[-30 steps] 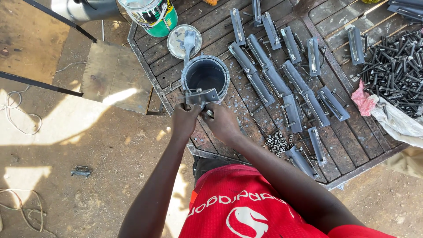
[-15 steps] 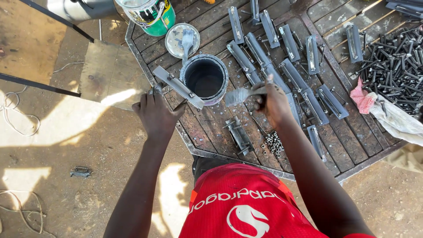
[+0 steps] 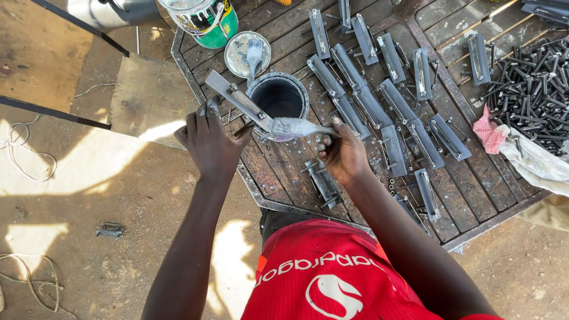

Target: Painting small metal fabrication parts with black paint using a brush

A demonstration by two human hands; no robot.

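1. Table (image 3: 474, 195) of rusty metal slats lies under both hands, reaching beyond and to the right of them.
2. Rows of grey painted brackets (image 3: 379, 101) lie beyond the right hand; a heap of dark bolts (image 3: 533, 89) sits far right.
3. Paint tin (image 3: 278, 98) stands open between the hands, just beyond them.
4. Left hand (image 3: 210, 145) is clamped on one end of a long metal bracket (image 3: 240, 102), slanting over the tin.
5. Right hand (image 3: 344, 155) grips a paintbrush (image 3: 296, 127), its bristles touching the bracket.
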